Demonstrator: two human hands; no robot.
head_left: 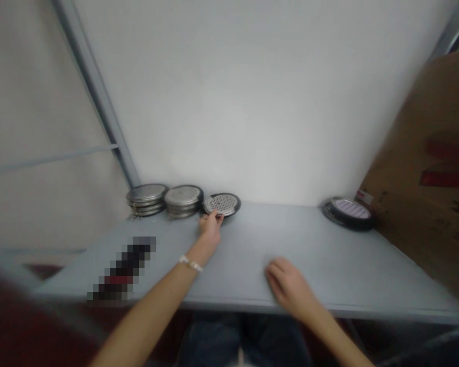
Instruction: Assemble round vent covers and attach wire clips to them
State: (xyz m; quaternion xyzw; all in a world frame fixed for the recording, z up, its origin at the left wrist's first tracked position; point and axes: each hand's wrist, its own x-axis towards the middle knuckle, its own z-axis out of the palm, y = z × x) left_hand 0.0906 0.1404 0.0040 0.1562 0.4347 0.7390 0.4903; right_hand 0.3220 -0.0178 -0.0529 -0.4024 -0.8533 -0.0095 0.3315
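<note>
My left hand (211, 226) reaches to the back of the grey table (329, 265) and pinches the near rim of a round perforated metal disc (222, 203) lying by the wall. Left of it stand two stacks of similar metal discs (184, 199), (147, 198). My right hand (286, 285) rests flat on the table near the front edge, fingers loosely stretched, holding nothing.
A dark round slotted disc (348, 210) lies at the back right next to a leaning cardboard box (432, 173). A white wall stands behind. A blurred-out object (122, 270) lies at the table's left front. A metal frame post (99, 97) rises at left.
</note>
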